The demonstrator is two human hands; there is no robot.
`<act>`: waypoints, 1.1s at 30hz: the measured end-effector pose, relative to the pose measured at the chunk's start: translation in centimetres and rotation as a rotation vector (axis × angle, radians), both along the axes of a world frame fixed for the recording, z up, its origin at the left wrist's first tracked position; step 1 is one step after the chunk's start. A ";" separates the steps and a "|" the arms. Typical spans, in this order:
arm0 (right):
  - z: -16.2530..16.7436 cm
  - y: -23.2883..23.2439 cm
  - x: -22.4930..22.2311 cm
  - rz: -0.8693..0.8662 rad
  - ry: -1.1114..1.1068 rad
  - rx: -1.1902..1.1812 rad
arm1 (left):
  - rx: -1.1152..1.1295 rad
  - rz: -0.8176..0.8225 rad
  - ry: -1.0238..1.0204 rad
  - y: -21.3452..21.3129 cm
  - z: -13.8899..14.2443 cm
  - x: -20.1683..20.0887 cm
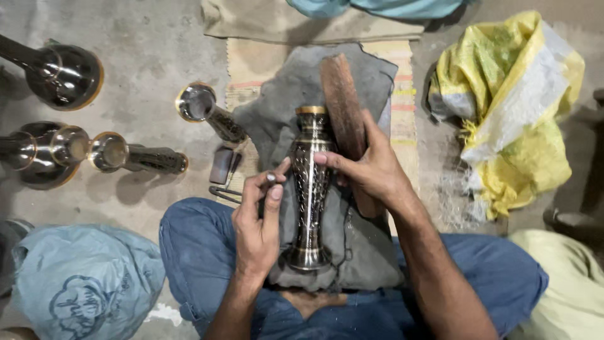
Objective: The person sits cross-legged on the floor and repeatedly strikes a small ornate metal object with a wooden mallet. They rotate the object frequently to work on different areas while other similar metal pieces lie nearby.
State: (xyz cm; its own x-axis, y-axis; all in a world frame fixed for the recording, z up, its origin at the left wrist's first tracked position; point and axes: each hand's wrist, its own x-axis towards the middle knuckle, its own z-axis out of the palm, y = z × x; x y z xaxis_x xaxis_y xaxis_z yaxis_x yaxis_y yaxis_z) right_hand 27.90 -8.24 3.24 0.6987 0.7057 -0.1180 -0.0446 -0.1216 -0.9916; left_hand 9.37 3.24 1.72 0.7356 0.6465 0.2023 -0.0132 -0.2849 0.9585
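Observation:
A tall dark metal vase point(309, 189) with a brass rim and engraved lines lies lengthwise on a grey cloth point(283, 107) over my lap. My left hand point(259, 220) pinches a small metal engraving tool point(271, 177) whose tip meets the vase's left side. My right hand point(368, 169) steadies the vase from the right, fingers pressed on its upper body. A brown wooden block point(341, 104) lies under and beyond my right hand.
Similar vases lie on the concrete floor at left point(207, 110) point(135, 157) point(60, 74) point(38, 154). A small dark tool point(221, 167) rests beside the cloth. A yellow and white sack point(513, 107) sits at right, a blue bag point(82, 286) at lower left.

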 end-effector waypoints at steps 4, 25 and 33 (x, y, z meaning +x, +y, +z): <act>-0.2 -0.4 -1.1 -0.019 -0.068 -0.020 | 0.006 -0.026 0.044 0.0 0.8 -0.3; 2.1 -3.3 -6.1 -0.080 -0.760 -0.252 | -0.149 -0.141 -0.265 -1.8 -0.4 -1.8; 4.7 -7.4 -5.4 0.013 -0.998 -0.384 | 0.060 -0.067 -0.320 -2.5 -1.6 -1.9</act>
State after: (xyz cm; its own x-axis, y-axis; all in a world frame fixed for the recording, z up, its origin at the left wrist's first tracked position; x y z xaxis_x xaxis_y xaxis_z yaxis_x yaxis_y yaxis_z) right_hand 22.49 -15.67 7.95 0.5949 0.7507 0.2873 0.7693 -0.4281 -0.4743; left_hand 7.45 0.72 0.11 0.6690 0.5788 0.4664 -0.3321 -0.3287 0.8841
